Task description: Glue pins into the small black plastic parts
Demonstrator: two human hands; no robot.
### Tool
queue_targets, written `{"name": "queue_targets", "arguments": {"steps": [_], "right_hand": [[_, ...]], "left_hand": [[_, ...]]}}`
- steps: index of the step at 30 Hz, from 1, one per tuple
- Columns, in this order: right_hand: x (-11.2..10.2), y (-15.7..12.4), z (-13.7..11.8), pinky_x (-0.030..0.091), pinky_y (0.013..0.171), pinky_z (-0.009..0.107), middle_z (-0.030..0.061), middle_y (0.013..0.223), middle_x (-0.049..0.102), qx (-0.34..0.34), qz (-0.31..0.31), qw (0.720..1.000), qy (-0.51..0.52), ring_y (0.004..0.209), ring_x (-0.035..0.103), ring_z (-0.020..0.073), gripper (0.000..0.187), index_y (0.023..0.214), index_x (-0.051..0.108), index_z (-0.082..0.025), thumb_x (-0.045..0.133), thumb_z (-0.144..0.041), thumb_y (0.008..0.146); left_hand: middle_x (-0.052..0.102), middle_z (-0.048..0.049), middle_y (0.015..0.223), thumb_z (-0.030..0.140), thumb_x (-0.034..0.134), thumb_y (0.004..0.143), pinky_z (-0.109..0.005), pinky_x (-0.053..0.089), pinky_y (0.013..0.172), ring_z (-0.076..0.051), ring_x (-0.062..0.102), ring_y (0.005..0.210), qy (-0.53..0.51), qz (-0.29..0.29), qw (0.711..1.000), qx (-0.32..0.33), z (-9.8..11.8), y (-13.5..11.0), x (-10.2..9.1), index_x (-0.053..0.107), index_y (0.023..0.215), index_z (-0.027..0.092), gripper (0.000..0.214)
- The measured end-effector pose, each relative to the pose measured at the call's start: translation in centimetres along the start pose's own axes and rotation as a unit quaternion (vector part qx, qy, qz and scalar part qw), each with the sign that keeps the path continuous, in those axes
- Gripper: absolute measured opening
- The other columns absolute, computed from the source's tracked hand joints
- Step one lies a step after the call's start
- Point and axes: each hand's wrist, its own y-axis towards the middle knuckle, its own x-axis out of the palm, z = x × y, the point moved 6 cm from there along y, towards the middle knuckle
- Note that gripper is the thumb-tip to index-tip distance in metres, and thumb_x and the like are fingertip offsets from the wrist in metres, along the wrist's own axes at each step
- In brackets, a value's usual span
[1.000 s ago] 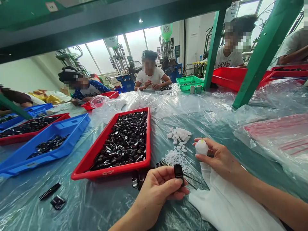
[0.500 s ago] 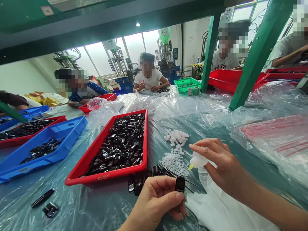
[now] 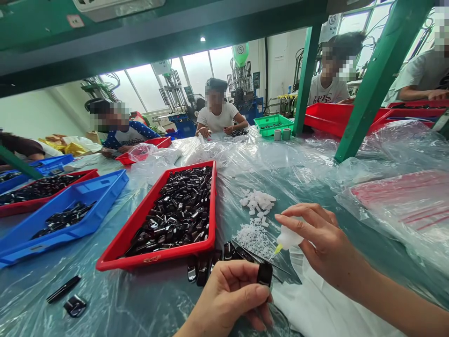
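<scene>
My left hand pinches a small black plastic part upright between thumb and fingers. My right hand is closed round a small white squeeze bottle whose yellow nozzle tip points down and left, a short way above the black part. Between and behind the hands lie two heaps of small white pieces and several loose black parts on the plastic-covered table. A white cloth lies under my right wrist.
A red tray full of black parts sits ahead left, with a blue tray and another red tray beyond. Two loose black parts lie at the near left. A green post stands right. Several people sit across the table.
My right hand tipped the white bottle over from upright, so its nozzle now points down toward the black part. My left hand sank slightly with the part.
</scene>
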Motion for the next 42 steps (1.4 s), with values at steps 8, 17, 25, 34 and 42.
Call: {"name": "queue_targets", "arguments": {"steps": [8, 17, 25, 34, 42], "right_hand": [[-0.3, 0.1, -0.5, 0.039, 0.081, 0.043, 0.0047, 0.102, 0.06, -0.019, 0.011, 1.0, -0.006, 0.101, 0.054, 0.021, 0.052, 0.111, 0.056, -0.025, 0.031, 0.006, 0.077], [-1.3, 0.1, -1.4, 0.032, 0.085, 0.046, 0.0081, 0.106, 0.062, -0.068, 0.043, 0.996, -0.023, 0.107, 0.051, 0.0231, 0.042, 0.109, 0.06, -0.021, 0.038, 0.006, 0.086], [-2.2, 0.0, -2.3, 0.028, 0.09, 0.051, 0.0097, 0.109, 0.063, -0.096, 0.051, 0.993, -0.039, 0.109, 0.051, 0.0237, 0.036, 0.109, 0.062, -0.02, 0.037, -0.001, 0.091], [-2.3, -0.1, -2.3, 0.027, 0.092, 0.051, 0.0082, 0.109, 0.064, -0.098, 0.058, 0.993, -0.032, 0.11, 0.05, 0.0231, 0.034, 0.11, 0.06, -0.021, 0.039, -0.003, 0.091], [-2.3, -0.2, -2.2, 0.029, 0.091, 0.05, 0.0079, 0.107, 0.064, -0.092, 0.06, 0.994, -0.029, 0.11, 0.05, 0.0228, 0.034, 0.108, 0.062, -0.02, 0.038, -0.001, 0.091]], "left_hand": [[0.066, -0.0025, 0.059, 0.036, 0.083, 0.055, -0.014, 0.045, 0.039, -0.009, 0.06, 0.045, -0.008, -0.012, 1.0, 0.001, -0.1, -0.1, 0.1, 0.071, 0.07, 0.011, 0.031], [0.062, -0.0011, 0.054, 0.039, 0.081, 0.059, -0.011, 0.045, 0.037, -0.007, 0.057, 0.043, -0.008, -0.053, 0.999, -0.005, -0.9, 0.3, -0.1, 0.069, 0.065, 0.01, 0.032], [0.063, -0.0028, 0.056, 0.037, 0.081, 0.06, -0.011, 0.046, 0.036, -0.007, 0.057, 0.042, -0.022, -0.064, 0.998, -0.012, -1.2, 0.6, -0.2, 0.07, 0.068, 0.01, 0.03], [0.063, -0.0036, 0.056, 0.038, 0.08, 0.06, -0.011, 0.046, 0.036, -0.008, 0.058, 0.043, -0.02, -0.079, 0.997, -0.015, -1.2, 0.5, 0.1, 0.072, 0.073, 0.011, 0.031], [0.064, -0.0035, 0.054, 0.038, 0.082, 0.057, -0.011, 0.044, 0.034, -0.008, 0.058, 0.041, -0.028, -0.059, 0.998, -0.019, -1.3, 0.5, -0.1, 0.073, 0.075, 0.012, 0.033]]}}
